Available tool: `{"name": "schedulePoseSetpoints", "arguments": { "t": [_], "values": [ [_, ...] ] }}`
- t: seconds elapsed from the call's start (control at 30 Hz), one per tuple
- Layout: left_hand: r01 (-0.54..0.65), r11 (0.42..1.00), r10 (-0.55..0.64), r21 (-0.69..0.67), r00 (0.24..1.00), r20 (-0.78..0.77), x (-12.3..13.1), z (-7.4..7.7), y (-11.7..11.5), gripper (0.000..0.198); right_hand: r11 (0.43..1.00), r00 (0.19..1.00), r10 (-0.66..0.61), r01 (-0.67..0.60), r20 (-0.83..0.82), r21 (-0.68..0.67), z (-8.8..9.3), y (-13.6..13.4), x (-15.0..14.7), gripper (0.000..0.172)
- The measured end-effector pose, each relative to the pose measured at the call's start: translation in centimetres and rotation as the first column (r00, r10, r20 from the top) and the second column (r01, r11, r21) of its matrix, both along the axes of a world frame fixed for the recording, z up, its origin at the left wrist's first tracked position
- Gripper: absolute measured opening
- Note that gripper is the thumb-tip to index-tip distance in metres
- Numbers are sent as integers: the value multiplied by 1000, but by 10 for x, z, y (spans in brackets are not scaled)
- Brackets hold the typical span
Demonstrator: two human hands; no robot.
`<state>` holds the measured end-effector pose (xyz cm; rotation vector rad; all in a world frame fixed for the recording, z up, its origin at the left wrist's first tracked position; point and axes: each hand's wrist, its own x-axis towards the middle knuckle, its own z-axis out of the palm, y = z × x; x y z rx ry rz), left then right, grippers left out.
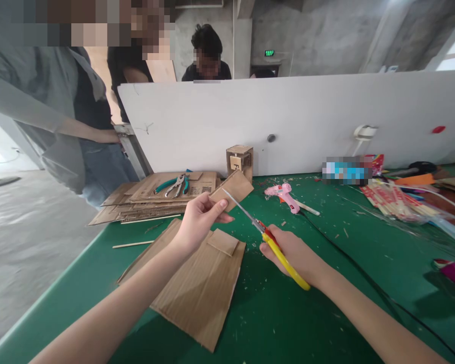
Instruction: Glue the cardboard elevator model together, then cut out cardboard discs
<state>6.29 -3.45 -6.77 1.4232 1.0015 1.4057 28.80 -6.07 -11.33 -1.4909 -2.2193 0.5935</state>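
Hanging above the green counter (pixel 326 303), a small cardboard piece (pixel 235 188) is pinched in the grip of the left hand (pixel 199 220), its lower edge met by the scissors (pixel 267 238), whose yellow handles are clenched in the right hand (pixel 293 255). Since the thumb is held near the blades, it could be nicked, or the cut skewed if the card is flexed.

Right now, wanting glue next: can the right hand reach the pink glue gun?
Likely yes, once freed: the right hand grips scissors, but nothing lies between it and the glue gun.
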Motion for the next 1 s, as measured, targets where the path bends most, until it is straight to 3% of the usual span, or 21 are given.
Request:
{"name": "schedulePoseSetpoints", "arguments": {
  "t": [0.17, 0.27, 0.4, 0.57, 1.0],
  "values": [
    [26, 999, -21, -19, 969, 245, 8, -1, -1, 38, 994, 982, 85, -95, -170, -51, -13, 7, 5, 33],
    [42, 999, -28, -34, 938, 346, 9, 3, -4, 41, 984, 953, 117, -150, -281, -99, -11, 5, 6, 37],
    [64, 997, -49, -48, 962, 268, 10, 5, -7, 42, 981, 912, 126, -172, -389, -86, -4, 1, 2, 47],
    [143, 985, -132, -91, 984, 124, 17, 1, -13, 38, 992, 912, 89, -119, -400, -51, -6, 0, -3, 54],
    [178, 977, -174, -114, 984, 44, 27, -4, -20, 34, 998, 953, 59, -67, -299, -17, -3, -8, -10, 40]
  ]
}}
